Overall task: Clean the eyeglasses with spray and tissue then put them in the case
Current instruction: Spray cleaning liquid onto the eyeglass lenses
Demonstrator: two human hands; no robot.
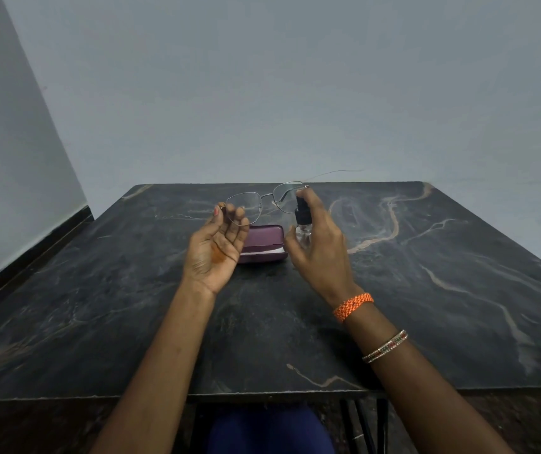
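Thin metal-framed eyeglasses [264,199] are held up above the table, temples unfolded. My left hand [218,249], palm up, pinches the left lens rim between thumb and fingers. My right hand [320,244] grips a small clear spray bottle [302,224] with a black pump top, the forefinger resting on the nozzle close to the right lens. A purple eyeglass case [264,244] lies open on the table just behind and between both hands, with something white inside its edge. No separate tissue shows.
The dark marble-patterned table [426,290] stretches wide on both sides, against a plain grey wall. Its front edge runs just above my lap. Black metal legs show under the right front.
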